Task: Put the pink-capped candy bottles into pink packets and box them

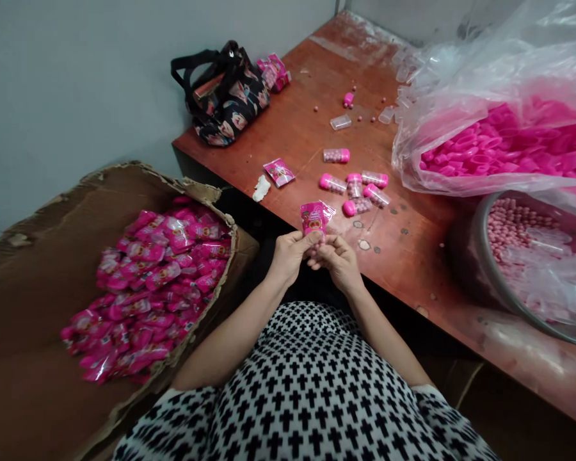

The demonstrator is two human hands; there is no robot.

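Close to the table's front edge, both hands are closed around the lower end of a small pink printed packet (313, 216). My left hand (288, 253) pinches it from the left, and my right hand (340, 261) from the right. Pale pink beads show between the fingers; whether they are inside the packet or in a tube, I cannot tell. Just beyond the hands lie several clear tubes of pink beads with bright pink caps (354, 186). Another flat pink packet (279, 173) rests to the left, beside a crumpled white scrap (262, 188).
A cardboard box (228, 256) of filled pink packets (168, 256) stands at the left. On the reddish table (413, 250) are a floral handbag (233, 105), a plastic bag of pink caps (504, 141), and a tub (484, 256) with beads and clear tubes. Loose beads lie farther back.
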